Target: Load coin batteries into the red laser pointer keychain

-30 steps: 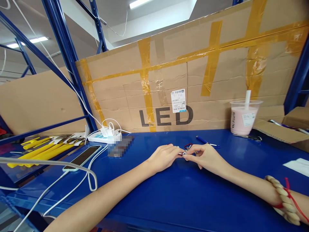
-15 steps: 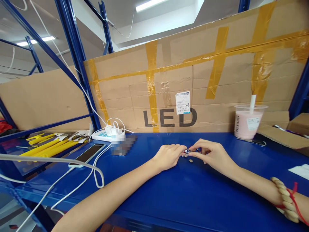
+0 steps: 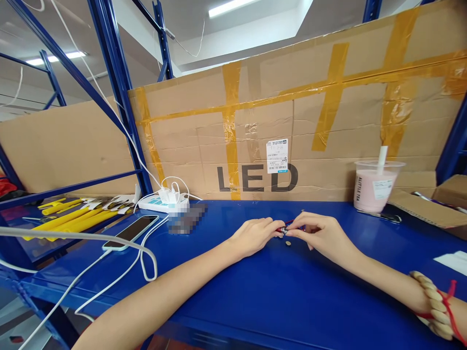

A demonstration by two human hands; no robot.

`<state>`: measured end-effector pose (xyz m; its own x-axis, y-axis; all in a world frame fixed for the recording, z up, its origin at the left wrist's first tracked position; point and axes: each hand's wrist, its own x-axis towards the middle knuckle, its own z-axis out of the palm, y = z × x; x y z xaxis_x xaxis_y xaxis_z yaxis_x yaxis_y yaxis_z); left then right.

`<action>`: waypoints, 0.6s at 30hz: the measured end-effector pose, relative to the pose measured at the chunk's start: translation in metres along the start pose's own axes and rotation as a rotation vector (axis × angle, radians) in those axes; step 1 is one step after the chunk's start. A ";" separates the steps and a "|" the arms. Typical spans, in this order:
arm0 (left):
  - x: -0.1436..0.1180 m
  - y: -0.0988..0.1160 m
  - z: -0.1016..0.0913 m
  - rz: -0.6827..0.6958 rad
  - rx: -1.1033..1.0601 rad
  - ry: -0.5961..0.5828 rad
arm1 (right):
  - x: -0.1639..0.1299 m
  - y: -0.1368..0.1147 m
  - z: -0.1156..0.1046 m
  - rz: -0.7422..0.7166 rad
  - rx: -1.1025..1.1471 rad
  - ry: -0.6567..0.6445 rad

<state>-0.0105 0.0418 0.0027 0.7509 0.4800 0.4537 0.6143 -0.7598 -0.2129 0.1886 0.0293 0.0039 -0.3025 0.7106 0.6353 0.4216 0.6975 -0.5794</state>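
Observation:
My left hand (image 3: 255, 233) rests low over the blue tabletop with its fingers closed. It holds a small red and silver piece (image 3: 281, 229), mostly covered by the fingers. From the other side, my right hand (image 3: 323, 231) pinches the silver end of the same piece between thumb and index finger. A thin red strip shows just behind the fingertips. In front of the pinch lies a small round metal disc (image 3: 288, 243), coin-like or like a button cell. Whatever lies under the right fingers is partly hidden.
A cup of pink drink (image 3: 375, 189) with a straw stands at the back right, beside an open cardboard box (image 3: 419, 201). To the left are a phone (image 3: 131, 233), white cables and a power strip (image 3: 146, 204). A tall cardboard sheet (image 3: 197, 146) closes off the back.
My right fingertips have moved slightly closer to the left ones, now touching the piece's silver end. A thin red strip shows behind them. The view has shifted a little.

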 end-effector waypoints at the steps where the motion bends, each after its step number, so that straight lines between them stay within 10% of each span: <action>1: 0.000 0.000 0.000 0.009 -0.007 0.009 | 0.000 0.000 0.000 0.008 0.009 -0.004; 18: -0.008 -0.007 0.015 0.281 -0.037 0.178 | 0.002 0.007 -0.005 0.054 0.102 -0.188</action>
<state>-0.0172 0.0501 -0.0121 0.8334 0.1681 0.5266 0.3779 -0.8685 -0.3207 0.1951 0.0351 0.0038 -0.4401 0.7451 0.5012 0.3555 0.6571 -0.6647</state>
